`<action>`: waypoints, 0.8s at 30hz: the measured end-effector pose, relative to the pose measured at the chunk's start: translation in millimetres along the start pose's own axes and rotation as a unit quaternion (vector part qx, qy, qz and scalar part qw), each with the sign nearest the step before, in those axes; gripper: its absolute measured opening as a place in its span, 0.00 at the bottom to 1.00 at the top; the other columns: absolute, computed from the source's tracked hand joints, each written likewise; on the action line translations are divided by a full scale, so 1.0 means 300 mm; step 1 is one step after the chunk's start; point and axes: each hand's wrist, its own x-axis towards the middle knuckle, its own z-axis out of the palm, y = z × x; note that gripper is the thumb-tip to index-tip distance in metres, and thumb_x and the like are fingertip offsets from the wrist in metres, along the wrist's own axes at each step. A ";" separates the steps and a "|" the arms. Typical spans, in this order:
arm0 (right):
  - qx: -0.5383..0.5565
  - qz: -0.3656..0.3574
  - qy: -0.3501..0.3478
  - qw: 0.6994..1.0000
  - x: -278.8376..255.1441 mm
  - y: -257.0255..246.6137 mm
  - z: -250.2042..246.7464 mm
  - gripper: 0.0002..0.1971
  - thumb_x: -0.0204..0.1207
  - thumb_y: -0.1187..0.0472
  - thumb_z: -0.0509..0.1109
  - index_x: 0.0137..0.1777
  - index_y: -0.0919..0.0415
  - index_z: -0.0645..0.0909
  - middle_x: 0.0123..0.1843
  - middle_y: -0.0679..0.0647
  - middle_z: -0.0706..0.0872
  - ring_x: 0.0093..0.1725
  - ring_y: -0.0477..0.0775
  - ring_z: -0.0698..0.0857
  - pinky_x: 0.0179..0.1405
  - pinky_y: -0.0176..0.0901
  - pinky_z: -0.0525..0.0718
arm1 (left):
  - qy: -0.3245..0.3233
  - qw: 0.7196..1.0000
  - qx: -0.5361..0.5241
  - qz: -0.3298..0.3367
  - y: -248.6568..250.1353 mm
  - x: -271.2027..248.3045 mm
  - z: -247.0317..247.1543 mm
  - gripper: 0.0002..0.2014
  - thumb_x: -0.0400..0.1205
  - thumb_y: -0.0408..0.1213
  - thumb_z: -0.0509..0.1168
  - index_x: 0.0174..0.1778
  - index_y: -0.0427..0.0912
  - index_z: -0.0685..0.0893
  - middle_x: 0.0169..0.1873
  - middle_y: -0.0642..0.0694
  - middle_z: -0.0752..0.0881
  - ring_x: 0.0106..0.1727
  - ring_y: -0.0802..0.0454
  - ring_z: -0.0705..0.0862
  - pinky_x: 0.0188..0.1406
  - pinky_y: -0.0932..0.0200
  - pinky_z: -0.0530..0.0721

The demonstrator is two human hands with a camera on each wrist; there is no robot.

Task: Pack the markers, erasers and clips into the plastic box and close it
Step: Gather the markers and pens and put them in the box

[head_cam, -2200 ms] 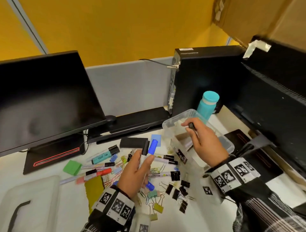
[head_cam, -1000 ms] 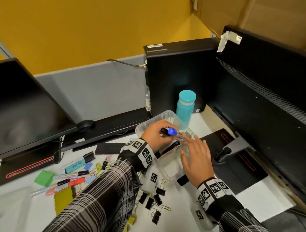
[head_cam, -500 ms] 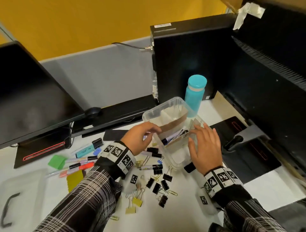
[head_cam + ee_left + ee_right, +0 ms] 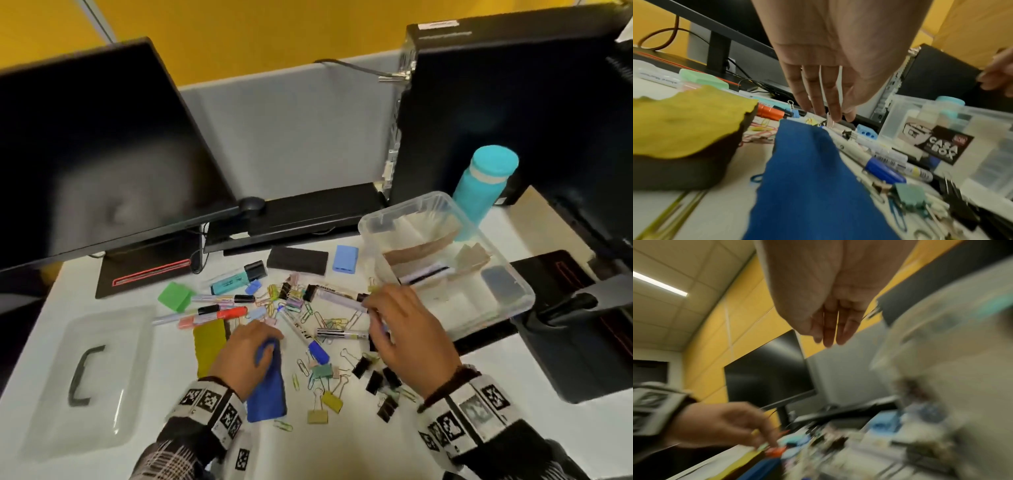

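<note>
The clear plastic box [image 4: 525,298] stands open at the right, with markers [image 4: 424,273] and a dark eraser inside. My left hand [image 4: 255,344] hovers with straight fingers [image 4: 833,113] over the far end of the blue felt eraser [image 4: 269,394], perhaps touching it. My right hand [image 4: 380,308] reaches over two white markers [image 4: 337,293] beside the box, with its fingers [image 4: 829,337] straight and holding nothing. A blue-capped marker [image 4: 306,337] lies between my hands. Binder clips [image 4: 373,380] and paper clips are scattered in front.
The box lid [image 4: 85,377] with its black handle lies at the left. A yellow eraser [image 4: 209,342], green eraser [image 4: 175,296], black eraser [image 4: 297,261], light blue eraser [image 4: 346,259] and highlighters lie behind the pile. A teal bottle [image 4: 483,185], a monitor [image 4: 85,154] and a PC tower [image 4: 496,102] stand behind.
Both hands have left the box and come down over the pile. The left went to the blue eraser, the right to the markers beside the box. My head has turned left.
</note>
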 end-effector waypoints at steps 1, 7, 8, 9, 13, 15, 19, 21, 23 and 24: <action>-0.013 -0.005 -0.035 0.999 0.000 -0.024 0.058 0.07 0.74 0.59 0.65 0.51 0.56 0.79 0.48 0.50 0.82 0.49 0.51 0.80 0.46 0.40 0.83 | -0.007 1.000 0.022 -0.003 0.001 0.004 0.005 0.11 0.82 0.37 0.61 0.59 0.50 0.83 0.59 0.50 0.82 0.63 0.49 0.77 0.66 0.54 0.75; -0.183 0.173 -0.326 0.911 0.007 -0.010 0.303 0.21 0.76 0.57 0.65 0.69 0.58 0.71 0.70 0.59 0.73 0.69 0.62 0.70 0.69 0.53 0.72 | -0.077 0.982 0.080 -0.153 0.124 0.111 -0.009 0.14 0.81 0.56 0.57 0.47 0.50 0.81 0.44 0.50 0.83 0.48 0.50 0.81 0.50 0.54 0.81; -0.195 0.182 -0.328 0.906 0.004 -0.009 0.310 0.20 0.77 0.58 0.63 0.69 0.57 0.70 0.71 0.58 0.72 0.69 0.62 0.69 0.69 0.53 0.70 | -0.099 0.976 0.054 -0.186 0.132 0.133 -0.002 0.16 0.81 0.57 0.57 0.46 0.48 0.82 0.43 0.49 0.85 0.46 0.49 0.83 0.49 0.54 0.82; -0.202 0.185 -0.316 0.908 0.008 -0.013 0.310 0.19 0.77 0.59 0.62 0.68 0.55 0.70 0.70 0.57 0.72 0.69 0.61 0.69 0.69 0.54 0.69 | -0.113 0.972 0.031 -0.203 0.133 0.159 0.007 0.18 0.80 0.57 0.58 0.47 0.46 0.83 0.44 0.47 0.87 0.47 0.47 0.84 0.51 0.54 0.83; -0.155 0.233 -0.217 0.935 0.060 -0.039 0.280 0.14 0.80 0.58 0.56 0.65 0.56 0.69 0.64 0.54 0.78 0.64 0.58 0.75 0.66 0.52 0.70 | -0.152 0.965 0.037 -0.210 0.123 0.211 0.030 0.24 0.78 0.62 0.57 0.51 0.43 0.82 0.48 0.44 0.88 0.48 0.45 0.85 0.53 0.52 0.84; -0.113 0.265 -0.187 0.939 0.098 -0.031 0.274 0.11 0.81 0.60 0.57 0.61 0.57 0.68 0.59 0.55 0.80 0.59 0.57 0.78 0.61 0.49 0.74 | -0.154 0.964 0.036 -0.213 0.122 0.212 0.033 0.22 0.78 0.62 0.59 0.48 0.44 0.82 0.45 0.45 0.87 0.46 0.47 0.85 0.51 0.51 0.85; -0.151 0.279 -0.235 0.919 0.155 -0.005 0.307 0.14 0.80 0.62 0.58 0.65 0.58 0.68 0.65 0.58 0.75 0.60 0.59 0.79 0.56 0.50 0.78 | -0.168 0.959 -0.006 -0.228 0.105 0.214 0.045 0.18 0.73 0.60 0.63 0.37 0.48 0.80 0.37 0.48 0.88 0.40 0.49 0.86 0.46 0.52 0.86; -0.187 0.274 -0.274 0.903 0.164 -0.005 0.329 0.17 0.79 0.61 0.59 0.67 0.58 0.68 0.67 0.58 0.73 0.64 0.60 0.76 0.62 0.52 0.77 | -0.172 0.954 -0.061 -0.239 0.096 0.217 0.047 0.18 0.72 0.56 0.66 0.42 0.43 0.85 0.38 0.47 0.89 0.36 0.51 0.86 0.40 0.61 0.86; -0.210 0.254 -0.298 0.896 0.161 -0.008 0.348 0.18 0.80 0.61 0.59 0.69 0.58 0.67 0.69 0.58 0.73 0.68 0.60 0.74 0.68 0.53 0.73 | -0.180 0.946 -0.118 -0.243 0.100 0.211 0.031 0.14 0.77 0.46 0.67 0.46 0.38 0.84 0.35 0.45 0.86 0.27 0.56 0.81 0.22 0.72 0.78; -0.219 0.241 -0.306 0.894 0.156 -0.012 0.354 0.19 0.80 0.61 0.60 0.70 0.58 0.67 0.69 0.58 0.73 0.69 0.60 0.73 0.70 0.53 0.72 | -0.188 0.939 -0.141 -0.249 0.103 0.208 0.024 0.10 0.78 0.43 0.67 0.44 0.38 0.83 0.33 0.45 0.84 0.23 0.57 0.78 0.17 0.72 0.75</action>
